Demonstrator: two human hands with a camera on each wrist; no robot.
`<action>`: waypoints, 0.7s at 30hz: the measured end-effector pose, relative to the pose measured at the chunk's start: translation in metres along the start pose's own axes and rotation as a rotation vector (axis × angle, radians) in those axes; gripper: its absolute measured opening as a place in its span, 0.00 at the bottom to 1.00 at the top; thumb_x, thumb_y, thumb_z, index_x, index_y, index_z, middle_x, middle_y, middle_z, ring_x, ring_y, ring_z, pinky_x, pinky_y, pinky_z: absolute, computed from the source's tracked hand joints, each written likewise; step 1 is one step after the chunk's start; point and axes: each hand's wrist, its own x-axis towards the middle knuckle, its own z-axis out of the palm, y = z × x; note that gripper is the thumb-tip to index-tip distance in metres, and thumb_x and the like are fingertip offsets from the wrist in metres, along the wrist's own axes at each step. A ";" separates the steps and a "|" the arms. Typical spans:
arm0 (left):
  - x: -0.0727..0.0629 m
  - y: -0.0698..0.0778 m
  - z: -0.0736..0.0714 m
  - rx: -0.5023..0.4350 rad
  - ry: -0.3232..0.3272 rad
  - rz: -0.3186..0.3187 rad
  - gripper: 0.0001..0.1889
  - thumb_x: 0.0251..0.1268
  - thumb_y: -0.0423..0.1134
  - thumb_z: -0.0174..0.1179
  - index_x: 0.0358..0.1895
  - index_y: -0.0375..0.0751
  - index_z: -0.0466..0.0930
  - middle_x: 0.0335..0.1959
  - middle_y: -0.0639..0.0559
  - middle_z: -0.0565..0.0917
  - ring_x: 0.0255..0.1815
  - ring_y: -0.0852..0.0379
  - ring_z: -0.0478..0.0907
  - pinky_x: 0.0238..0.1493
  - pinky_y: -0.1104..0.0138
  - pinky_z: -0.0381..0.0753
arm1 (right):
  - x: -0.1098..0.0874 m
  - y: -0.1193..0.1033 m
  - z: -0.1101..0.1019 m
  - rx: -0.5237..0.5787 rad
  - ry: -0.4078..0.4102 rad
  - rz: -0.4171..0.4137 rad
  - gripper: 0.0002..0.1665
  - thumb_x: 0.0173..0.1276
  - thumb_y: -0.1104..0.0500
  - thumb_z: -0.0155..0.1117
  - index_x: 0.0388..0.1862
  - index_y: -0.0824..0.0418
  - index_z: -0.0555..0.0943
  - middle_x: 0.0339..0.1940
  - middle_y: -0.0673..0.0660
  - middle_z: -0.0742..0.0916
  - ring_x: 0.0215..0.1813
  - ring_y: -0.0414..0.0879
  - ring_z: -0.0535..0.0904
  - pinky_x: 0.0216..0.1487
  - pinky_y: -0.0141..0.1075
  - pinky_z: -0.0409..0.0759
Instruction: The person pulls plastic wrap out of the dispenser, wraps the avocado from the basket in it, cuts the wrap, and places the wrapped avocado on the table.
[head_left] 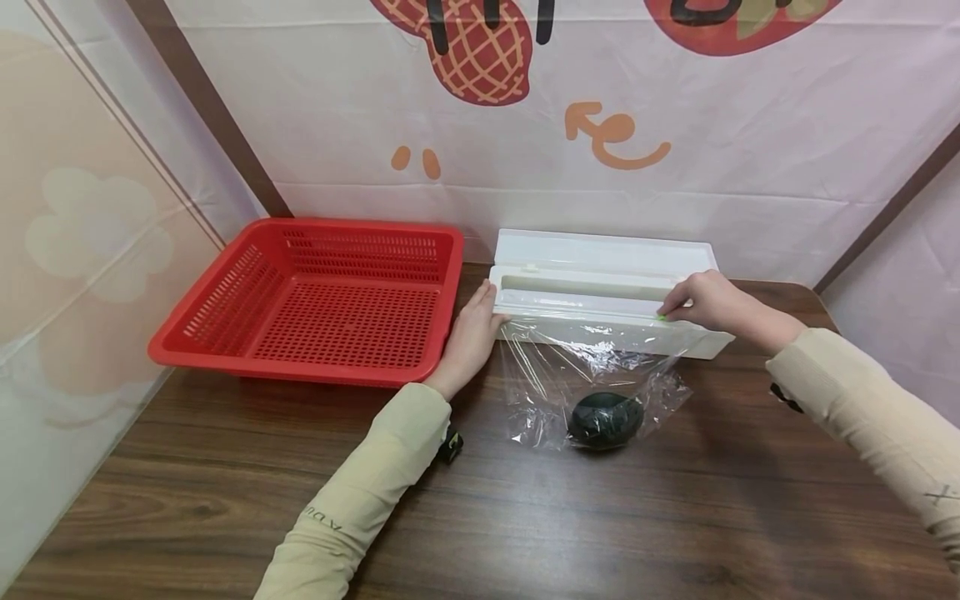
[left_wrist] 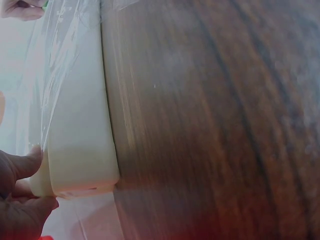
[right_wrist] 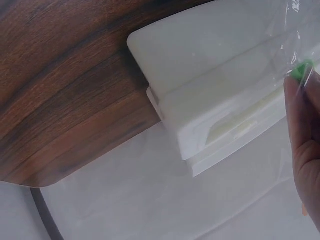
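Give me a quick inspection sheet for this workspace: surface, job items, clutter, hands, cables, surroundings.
Surface: dark wood-grain table, glossy.
Job items: white dispenser box, lid up at the back; clear film drawn over its front edge and reaching a dark oval item on the table; green tab at the film line.
Clutter: red basket beside the box, on the left.
Left hand: grips the box's left end.
Right hand: pinches the green tab, near the box's right end.
Cables: nothing seen.
Surroundings: pale printed backdrop behind the table, creased.
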 end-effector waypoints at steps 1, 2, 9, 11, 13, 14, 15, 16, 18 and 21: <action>0.000 0.000 0.000 0.000 -0.001 -0.001 0.29 0.62 0.38 0.56 0.63 0.25 0.61 0.65 0.35 0.62 0.66 0.46 0.60 0.64 0.61 0.60 | 0.000 0.000 0.000 0.001 -0.001 0.001 0.03 0.49 0.68 0.70 0.26 0.63 0.86 0.26 0.56 0.87 0.31 0.51 0.82 0.35 0.44 0.78; 0.000 0.000 0.000 0.001 -0.001 -0.001 0.29 0.62 0.38 0.56 0.63 0.25 0.61 0.65 0.35 0.62 0.66 0.46 0.60 0.64 0.61 0.60 | -0.001 0.001 0.000 0.001 -0.001 0.003 0.03 0.49 0.68 0.70 0.26 0.63 0.86 0.26 0.56 0.87 0.31 0.50 0.82 0.35 0.44 0.78; 0.000 0.001 -0.001 0.003 -0.005 -0.002 0.29 0.62 0.38 0.56 0.63 0.25 0.61 0.66 0.35 0.62 0.66 0.47 0.59 0.64 0.61 0.60 | -0.003 0.005 0.000 -0.007 0.003 -0.006 0.04 0.49 0.67 0.70 0.26 0.62 0.86 0.26 0.56 0.87 0.31 0.50 0.83 0.36 0.45 0.77; 0.000 0.001 0.000 0.007 -0.006 -0.002 0.29 0.62 0.38 0.56 0.63 0.25 0.61 0.66 0.35 0.62 0.67 0.47 0.59 0.64 0.61 0.59 | -0.004 0.005 0.000 -0.009 0.004 -0.009 0.04 0.49 0.67 0.70 0.26 0.62 0.86 0.26 0.56 0.87 0.31 0.50 0.83 0.37 0.45 0.77; 0.000 0.001 0.000 0.010 -0.007 -0.004 0.29 0.62 0.38 0.55 0.63 0.25 0.61 0.66 0.35 0.61 0.67 0.47 0.58 0.65 0.62 0.59 | -0.004 0.006 -0.001 -0.010 0.006 -0.011 0.04 0.49 0.67 0.70 0.26 0.61 0.86 0.26 0.55 0.87 0.32 0.50 0.83 0.37 0.45 0.77; 0.000 0.001 0.000 0.010 -0.009 -0.005 0.29 0.62 0.38 0.55 0.63 0.25 0.61 0.66 0.36 0.61 0.67 0.47 0.58 0.65 0.62 0.59 | -0.004 0.006 -0.001 -0.010 0.008 -0.012 0.04 0.49 0.67 0.70 0.26 0.61 0.86 0.26 0.55 0.87 0.31 0.50 0.83 0.37 0.45 0.77; 0.000 0.001 0.000 0.012 -0.010 -0.007 0.29 0.62 0.38 0.55 0.63 0.25 0.61 0.66 0.36 0.61 0.67 0.47 0.58 0.65 0.62 0.58 | -0.005 0.007 -0.001 -0.011 0.010 -0.014 0.04 0.49 0.67 0.71 0.26 0.61 0.86 0.26 0.55 0.87 0.31 0.50 0.83 0.37 0.45 0.77; 0.000 0.001 0.000 0.012 -0.011 -0.008 0.29 0.62 0.38 0.55 0.63 0.25 0.61 0.66 0.36 0.61 0.67 0.47 0.58 0.65 0.61 0.59 | -0.005 0.007 -0.001 -0.011 0.011 -0.016 0.04 0.49 0.67 0.71 0.25 0.61 0.86 0.26 0.55 0.87 0.31 0.50 0.83 0.37 0.45 0.77; 0.000 0.001 0.000 0.009 -0.010 -0.007 0.29 0.63 0.38 0.55 0.63 0.25 0.61 0.66 0.36 0.61 0.67 0.47 0.58 0.65 0.61 0.59 | -0.006 0.007 -0.002 -0.011 0.012 -0.017 0.04 0.48 0.67 0.71 0.25 0.61 0.86 0.26 0.55 0.87 0.31 0.50 0.83 0.37 0.45 0.77; 0.000 0.000 0.001 0.007 -0.007 -0.003 0.29 0.63 0.38 0.55 0.63 0.25 0.61 0.66 0.36 0.61 0.67 0.47 0.59 0.64 0.61 0.59 | -0.007 0.007 -0.002 -0.011 0.007 -0.009 0.04 0.49 0.67 0.70 0.26 0.61 0.86 0.26 0.55 0.87 0.31 0.50 0.83 0.37 0.45 0.77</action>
